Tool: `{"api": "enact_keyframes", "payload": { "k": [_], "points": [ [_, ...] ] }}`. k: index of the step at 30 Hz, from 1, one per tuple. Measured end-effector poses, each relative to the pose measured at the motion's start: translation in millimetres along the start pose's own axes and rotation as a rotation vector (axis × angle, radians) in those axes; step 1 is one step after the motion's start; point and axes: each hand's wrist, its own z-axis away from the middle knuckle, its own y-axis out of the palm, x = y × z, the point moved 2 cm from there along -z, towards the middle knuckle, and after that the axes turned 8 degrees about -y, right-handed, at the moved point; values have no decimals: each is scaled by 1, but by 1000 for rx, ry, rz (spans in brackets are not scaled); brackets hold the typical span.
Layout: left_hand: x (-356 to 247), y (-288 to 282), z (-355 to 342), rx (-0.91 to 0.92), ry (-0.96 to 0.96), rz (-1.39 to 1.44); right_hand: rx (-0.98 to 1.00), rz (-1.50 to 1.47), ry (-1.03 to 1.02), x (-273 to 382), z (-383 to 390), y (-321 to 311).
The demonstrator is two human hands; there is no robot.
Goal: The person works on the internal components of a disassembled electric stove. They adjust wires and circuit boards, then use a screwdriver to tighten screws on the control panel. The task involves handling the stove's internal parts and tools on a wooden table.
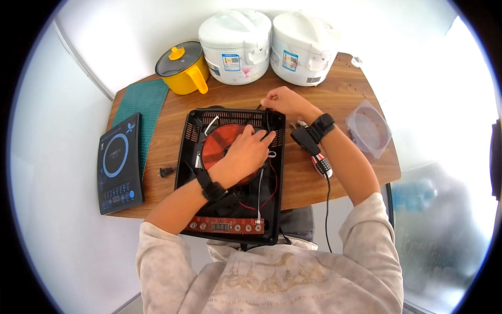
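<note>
An opened induction cooker base (183, 172) lies tilted over the table's near edge. Its black housing shows a round copper coil (219, 137) and a red circuit board (226, 225) with buttons and a small display. My left hand (246, 152) reaches over the coil, fingers spread, their tips by the black wiring inside the far right corner. Just outside that corner, my right hand (285, 102) pinches a black cord (260, 107) at the housing's back edge. The part of the cord under my fingers is hidden.
Left of the base stand an induction cooker top panel (119, 165), a green cutting mat (140, 99) and a black plug (166, 171). Behind are a yellow pot (175, 82) and two white rice cookers (235, 47). A screwdriver-like tool (320, 163) and clear plastic container (368, 128) lie right.
</note>
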Motion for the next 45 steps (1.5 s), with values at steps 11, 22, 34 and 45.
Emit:
{"api": "enact_keyframes", "payload": {
  "k": [11,22,34,45],
  "points": [
    [6,-10,32,55,-26,-11,-316,-135,76,6,19,53],
    [54,-134,131,-61,-428,405,-276,-8,-37,34,51,34],
    [96,-118,375,-348,-1142,533,-260,59,21,55,36,115],
    [157,-107,509,-369,-1046,524,-180,1,252,188,151,222]
  ]
}}
